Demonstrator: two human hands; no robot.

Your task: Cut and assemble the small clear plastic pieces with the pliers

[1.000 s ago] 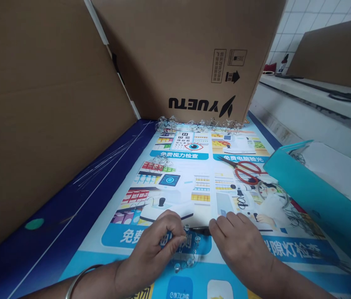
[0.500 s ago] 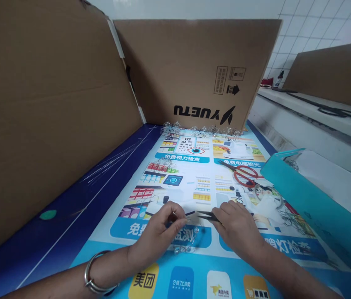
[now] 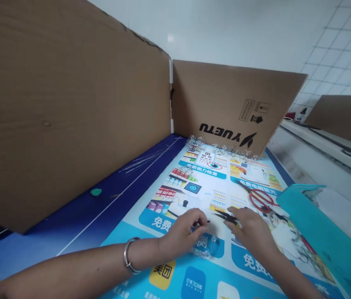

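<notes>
Thumb and forefinger of my left hand (image 3: 181,232) are pinched together; a thin clear strand seems to run from them, though it is hard to make out. Just below lies a loop of clear beads (image 3: 209,247) on the printed mat. My right hand (image 3: 254,228) is closed around small black pointed pliers (image 3: 225,215), whose jaws are parted and point left toward my left fingers. Beyond it, scissors with red handles (image 3: 261,200) rest on the mat. A silver bangle (image 3: 128,255) circles my left wrist.
Cardboard panels (image 3: 116,104) wall off the left and back. Clear beaded strands (image 3: 225,150) lie along the back panel. At the right stands a teal box (image 3: 315,220), with tangled wire and a roll of clear tape beside it. A green piece (image 3: 96,192) lies left.
The view has swung left and up, so everything sits lower and further right. The pliers have turned in my right hand, showing more of their body. My left hand stays pinched.
</notes>
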